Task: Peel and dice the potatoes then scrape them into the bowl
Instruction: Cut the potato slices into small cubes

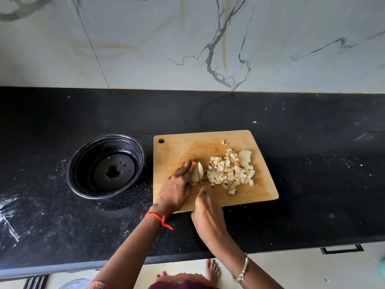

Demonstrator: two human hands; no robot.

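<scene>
L hand is gripping a peeled potato piece at frame ctr, fingers curled over it, pressing it onto the cutting board. R hand, just below, is wrapping round the handle of the knife. The thin blade is cutting into the piece nr its right end. Diced pile is lying in the board's right half, stopping short of the right edge. Bare wood is showing upper left by the hang hole & along the bottom right. Bowl is sitting mid-left of frame, w/ a narrow strip of black counter separating it from the board's left edge. The counter is stretching wide to the right of the board. Count: 1 bowl, 1 board, 1 knife, 1 held piece, 1 bigger uncut chunk at the pile's upper right, 2 stray bits nr the top edge. Dice in the pile: too many to count.
</scene>
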